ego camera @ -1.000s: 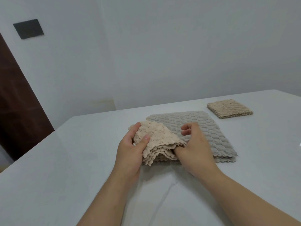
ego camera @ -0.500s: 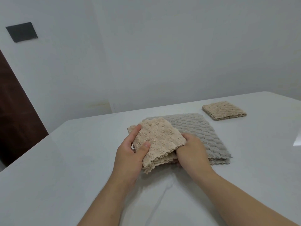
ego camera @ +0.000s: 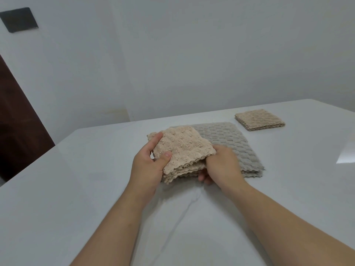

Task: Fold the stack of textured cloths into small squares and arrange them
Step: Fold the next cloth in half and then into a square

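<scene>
A folded beige textured cloth (ego camera: pixel 184 150) is held just above the table, several layers thick with wavy edges. My left hand (ego camera: pixel 148 166) grips its left side, thumb on top. My right hand (ego camera: pixel 221 166) grips its right side, fingers curled under the layers. Behind and under it lies a larger grey textured cloth (ego camera: pixel 230 144), flat on the white table (ego camera: pixel 57 189). A small folded beige square (ego camera: pixel 259 120) sits at the far right.
A white wall runs behind the table, with a dark plate (ego camera: pixel 19 20) at the upper left. A dark brown door (ego camera: pixel 17 116) stands at the left. A crease runs through the table cover near me.
The beige cloth has been gathered into a tidier folded square and lifted slightly. My right hand moved from on top of the fold to gripping its right edge.
</scene>
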`<state>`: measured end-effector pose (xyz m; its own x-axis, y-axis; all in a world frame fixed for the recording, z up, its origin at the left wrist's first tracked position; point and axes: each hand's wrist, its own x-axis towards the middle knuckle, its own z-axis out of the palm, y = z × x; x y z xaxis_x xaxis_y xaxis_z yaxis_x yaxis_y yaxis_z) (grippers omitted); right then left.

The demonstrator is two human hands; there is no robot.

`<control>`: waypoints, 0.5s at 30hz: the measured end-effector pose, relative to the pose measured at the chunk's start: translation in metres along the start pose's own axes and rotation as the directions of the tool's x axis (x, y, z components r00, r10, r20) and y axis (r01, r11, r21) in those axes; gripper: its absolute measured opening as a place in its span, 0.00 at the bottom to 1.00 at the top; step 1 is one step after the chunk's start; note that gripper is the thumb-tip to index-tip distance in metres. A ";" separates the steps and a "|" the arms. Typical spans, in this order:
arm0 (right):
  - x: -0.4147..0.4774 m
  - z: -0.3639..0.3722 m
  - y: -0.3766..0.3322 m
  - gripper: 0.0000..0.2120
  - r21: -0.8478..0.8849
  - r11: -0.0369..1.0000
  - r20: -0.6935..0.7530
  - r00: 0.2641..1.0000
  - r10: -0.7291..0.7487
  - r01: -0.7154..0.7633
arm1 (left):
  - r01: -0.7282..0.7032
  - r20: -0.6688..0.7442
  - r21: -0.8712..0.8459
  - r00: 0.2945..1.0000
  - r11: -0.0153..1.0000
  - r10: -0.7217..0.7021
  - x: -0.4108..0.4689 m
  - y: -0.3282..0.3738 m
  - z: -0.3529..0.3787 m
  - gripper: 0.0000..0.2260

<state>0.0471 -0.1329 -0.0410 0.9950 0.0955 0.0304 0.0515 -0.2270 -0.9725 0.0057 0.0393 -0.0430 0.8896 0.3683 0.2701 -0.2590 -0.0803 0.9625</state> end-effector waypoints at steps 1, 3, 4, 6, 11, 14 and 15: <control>0.000 0.000 0.000 0.18 0.032 0.999 0.012 1.000 0.013 -0.013 | -0.004 -0.003 0.002 1.000 1.000 0.004 0.000 0.000 0.000 0.25; 0.000 0.000 0.000 0.16 0.089 0.996 0.033 0.999 0.026 -0.029 | -0.004 -0.010 0.003 1.000 1.000 0.004 0.000 0.000 0.000 0.25; 0.000 -0.001 -0.001 0.14 0.113 0.993 0.048 0.998 0.035 -0.041 | 0.002 -0.013 0.001 1.000 1.000 -0.002 0.000 -0.001 -0.001 0.25; 0.001 -0.003 -0.001 0.10 0.172 0.982 0.110 0.992 0.056 -0.074 | 0.016 -0.016 -0.017 1.000 1.000 -0.016 0.000 -0.001 -0.001 0.25; 0.004 -0.003 0.000 0.10 0.234 0.967 0.189 0.981 0.051 -0.096 | 0.079 -0.035 -0.099 0.996 0.992 -0.083 0.003 -0.001 -0.003 0.25; 0.005 -0.001 0.001 0.14 0.176 0.983 0.130 0.991 0.031 -0.054 | 0.091 -0.032 -0.122 0.995 0.988 -0.096 0.002 0.000 -0.003 0.25; 0.005 -0.001 0.001 0.17 0.153 0.987 0.109 0.994 0.024 -0.040 | 0.091 -0.027 -0.115 0.995 0.989 -0.095 0.001 0.000 -0.002 0.25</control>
<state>0.0525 -0.1332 -0.0417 0.9806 0.1951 -0.0178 -0.0022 -0.0797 -0.9968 0.0060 0.0416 -0.0429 0.8998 0.3988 0.1770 -0.2185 0.0607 0.9739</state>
